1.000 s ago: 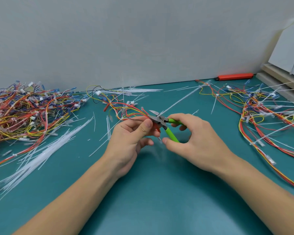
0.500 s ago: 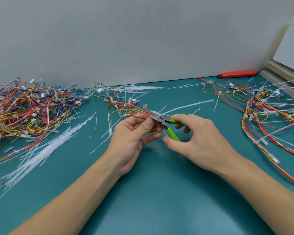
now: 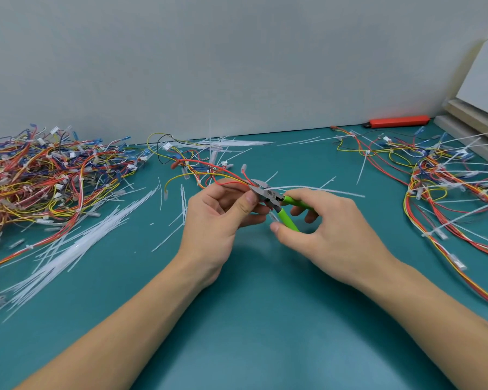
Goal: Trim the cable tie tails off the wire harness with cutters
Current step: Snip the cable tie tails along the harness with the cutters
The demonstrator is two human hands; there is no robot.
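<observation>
At the middle of the mat, our left hand (image 3: 220, 218) pinches the wire harness (image 3: 209, 171) between thumb and fingers, while our right hand (image 3: 321, 226) grips the green handles of the cutters (image 3: 276, 202). The blades sit right at the pinch. A second ago a long white tail angled up toward 1 o'clock from the blades; now that cable tie tail (image 3: 316, 190) lies nearly flat, pointing toward 3 o'clock, which we read as cut or about to drop. We judge this tie nearly done.

Around us the teal mat (image 3: 251, 319) carries a tangled pile of harnesses (image 3: 40, 178) at 10 o'clock, cut tails (image 3: 76, 249) at 9 o'clock, more untrimmed harnesses (image 3: 448, 187) at 2 o'clock, and an orange tool (image 3: 397, 121) against the grey wall (image 3: 237, 66).
</observation>
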